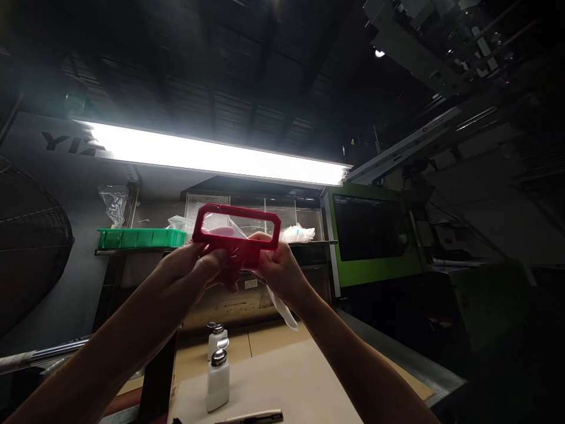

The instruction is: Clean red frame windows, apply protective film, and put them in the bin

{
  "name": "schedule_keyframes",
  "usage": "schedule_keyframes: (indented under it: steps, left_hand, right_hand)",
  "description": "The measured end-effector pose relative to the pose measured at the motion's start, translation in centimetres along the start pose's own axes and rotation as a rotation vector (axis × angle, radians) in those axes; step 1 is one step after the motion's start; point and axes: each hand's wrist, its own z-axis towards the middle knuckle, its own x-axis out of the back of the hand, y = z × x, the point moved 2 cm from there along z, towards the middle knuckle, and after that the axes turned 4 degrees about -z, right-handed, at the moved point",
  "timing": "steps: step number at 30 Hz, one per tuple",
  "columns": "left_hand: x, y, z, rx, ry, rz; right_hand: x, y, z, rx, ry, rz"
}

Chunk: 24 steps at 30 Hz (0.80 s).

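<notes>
A red plastic part (247, 256) with a long rectangular opening is held up in front of the lit lamp. My left hand (200, 268) grips its lower left side, thumb against the near face. At the lower right, my right hand (285, 271) is closed on the same part. A white strip (282, 311), perhaps a cloth, hangs below my right hand; how it is held is hidden. Below, two white bottles with metal tops, a near one (218, 383) and a far one (216, 340), stand on the work surface (282, 377).
A bright tube lamp (220, 156) spans above the shelf. On the shelf sit a green bin (141, 238) and a white bundle (298, 234). A pen-like tool (256, 417) lies at the near edge. A fan (33, 241) is left, a green machine (375, 235) right.
</notes>
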Motion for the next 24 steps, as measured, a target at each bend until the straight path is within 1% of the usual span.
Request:
schedule_keyframes:
  steps: [4,7,9,12,15,17,20,22,24]
  left_hand:
    - [-0.5,-0.6,0.1,0.0,-0.051,-0.155]
    - [-0.8,-1.2,0.1,0.035,-0.042,-0.245]
    - [-1.0,-1.4,0.1,0.075,-0.036,-0.24]
    - [-1.1,-1.6,0.0,0.116,-0.007,-0.201]
    - [-1.1,-1.9,0.1,0.111,0.055,-0.185]
    - [-1.2,-2.0,0.1,0.115,0.072,-0.193]
    - [-1.6,-2.0,-0.1,0.125,0.04,-0.237]
    - [-1.9,-1.6,-0.3,0.119,-0.006,-0.272]
    - [-2.0,-1.2,-0.6,0.112,-0.029,-0.257]
  right_hand:
    - [0.2,0.5,-0.2,0.004,-0.018,-0.088]
    - [0.3,0.5,-0.6,-0.013,-0.047,-0.08]
    - [0.6,0.4,-1.2,-0.018,-0.02,-0.026]
    - [1.2,0.0,-2.4,0.019,0.034,0.035]
    - [1.7,-0.2,-3.3,0.045,0.047,0.033]
    - [1.8,-0.2,-3.4,0.055,0.053,-0.008]
    - [1.7,0.0,-3.3,0.062,0.06,-0.063]
    - [1.6,0.1,-3.2,0.038,0.071,-0.039]
    - [1.5,0.0,-3.2,0.006,0.094,0.004]
